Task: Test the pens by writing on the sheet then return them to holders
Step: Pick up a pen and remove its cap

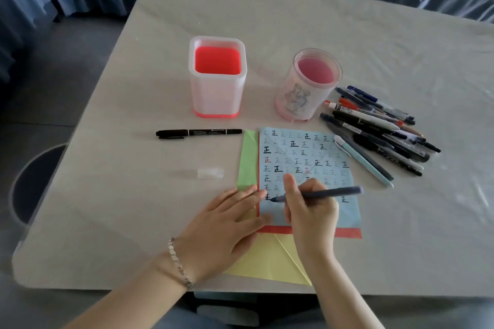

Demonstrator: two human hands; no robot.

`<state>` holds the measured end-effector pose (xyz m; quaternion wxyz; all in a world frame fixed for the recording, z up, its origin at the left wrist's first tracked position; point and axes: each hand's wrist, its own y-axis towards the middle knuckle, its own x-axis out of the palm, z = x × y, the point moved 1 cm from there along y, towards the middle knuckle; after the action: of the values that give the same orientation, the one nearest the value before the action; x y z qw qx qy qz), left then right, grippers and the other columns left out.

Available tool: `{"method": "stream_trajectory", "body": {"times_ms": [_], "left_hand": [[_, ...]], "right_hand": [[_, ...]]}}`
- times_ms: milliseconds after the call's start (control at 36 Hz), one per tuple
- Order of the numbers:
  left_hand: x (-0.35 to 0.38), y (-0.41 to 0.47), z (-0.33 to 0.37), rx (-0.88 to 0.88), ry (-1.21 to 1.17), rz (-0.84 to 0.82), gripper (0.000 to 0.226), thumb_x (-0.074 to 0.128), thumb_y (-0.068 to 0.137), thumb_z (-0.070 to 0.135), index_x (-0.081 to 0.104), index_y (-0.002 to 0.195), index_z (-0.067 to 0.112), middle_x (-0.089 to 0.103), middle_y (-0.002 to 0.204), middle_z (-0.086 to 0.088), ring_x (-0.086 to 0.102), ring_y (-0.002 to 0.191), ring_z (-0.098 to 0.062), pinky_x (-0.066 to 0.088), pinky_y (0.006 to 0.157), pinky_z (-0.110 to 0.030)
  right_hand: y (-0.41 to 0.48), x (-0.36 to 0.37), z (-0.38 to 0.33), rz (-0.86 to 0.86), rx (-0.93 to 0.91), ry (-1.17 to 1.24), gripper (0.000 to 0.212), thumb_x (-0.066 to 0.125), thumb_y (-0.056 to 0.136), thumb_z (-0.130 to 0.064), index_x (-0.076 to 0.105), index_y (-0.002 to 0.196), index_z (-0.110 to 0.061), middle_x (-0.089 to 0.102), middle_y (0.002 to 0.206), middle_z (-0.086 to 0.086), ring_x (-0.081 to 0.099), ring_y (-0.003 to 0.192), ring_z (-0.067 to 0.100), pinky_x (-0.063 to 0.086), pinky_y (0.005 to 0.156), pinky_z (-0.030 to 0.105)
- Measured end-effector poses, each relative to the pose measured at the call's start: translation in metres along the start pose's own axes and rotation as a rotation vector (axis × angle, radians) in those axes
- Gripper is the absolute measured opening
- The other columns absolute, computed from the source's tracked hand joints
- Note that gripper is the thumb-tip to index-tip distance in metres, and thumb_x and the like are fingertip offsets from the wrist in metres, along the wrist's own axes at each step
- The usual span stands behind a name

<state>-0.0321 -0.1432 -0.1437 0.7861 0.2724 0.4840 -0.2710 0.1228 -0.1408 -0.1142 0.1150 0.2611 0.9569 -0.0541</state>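
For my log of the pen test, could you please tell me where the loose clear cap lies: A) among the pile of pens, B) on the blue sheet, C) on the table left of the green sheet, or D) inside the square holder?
C: the clear cap lies on the table just left of the green sheet, while the right hand holds the pen to the blue sheet.

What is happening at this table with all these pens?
A person is testing pens. The right hand grips a dark pen, tip on the blue sheet, already bearing many written marks. The left hand holds the papers flat. The square holder and round holder look empty. A pile of pens lies right of the sheet; a black marker and clear cap lie left.
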Motion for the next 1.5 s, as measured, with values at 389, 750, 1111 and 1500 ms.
{"method": "stream_trajectory", "body": {"times_ms": [389, 750, 1111, 1500], "left_hand": [[0.002, -0.001, -0.001, -0.035, -0.04, -0.001, 0.034, 0.042, 0.09, 0.032, 0.064, 0.115, 0.029, 0.047, 0.138, -0.009, 0.04, 0.13, -0.024, 0.028, 0.106, -0.035], [0.001, -0.001, -0.001, -0.039, -0.041, -0.008, 0.035, 0.041, 0.09, 0.032, 0.065, 0.115, 0.029, 0.048, 0.138, -0.009, 0.043, 0.129, -0.026, 0.028, 0.105, -0.037], [0.001, 0.0, 0.0, -0.035, -0.04, 0.003, 0.034, 0.042, 0.089, 0.031, 0.066, 0.113, 0.028, 0.05, 0.136, -0.01, 0.044, 0.128, -0.027, 0.028, 0.105, -0.037], [-0.001, 0.0, 0.0, -0.038, -0.028, -0.007, 0.035, 0.041, 0.089, 0.031, 0.066, 0.113, 0.028, 0.05, 0.135, -0.011, 0.045, 0.127, -0.027, 0.027, 0.105, -0.036]], "right_hand": [[-0.007, 0.007, 0.015, 0.062, -0.208, -0.138, 0.038, 0.059, 0.074, -0.016, 0.033, 0.047, -0.023, 0.045, 0.044, -0.008, 0.036, 0.041, 0.003, 0.027, 0.044, 0.01], [-0.004, 0.008, 0.019, 0.029, -0.323, -0.2, 0.04, 0.058, 0.075, -0.011, 0.033, 0.049, -0.027, 0.032, 0.04, -0.014, 0.036, 0.041, 0.002, 0.027, 0.043, 0.013], [-0.004, 0.009, 0.021, 0.057, -0.287, -0.219, 0.034, 0.058, 0.075, -0.014, 0.037, 0.048, -0.018, 0.032, 0.04, -0.011, 0.035, 0.043, 0.008, 0.026, 0.044, 0.015], [-0.004, 0.008, 0.02, 0.05, -0.277, -0.197, 0.033, 0.058, 0.073, -0.012, 0.039, 0.046, -0.013, 0.032, 0.038, -0.01, 0.036, 0.042, 0.005, 0.027, 0.044, 0.012]]}}
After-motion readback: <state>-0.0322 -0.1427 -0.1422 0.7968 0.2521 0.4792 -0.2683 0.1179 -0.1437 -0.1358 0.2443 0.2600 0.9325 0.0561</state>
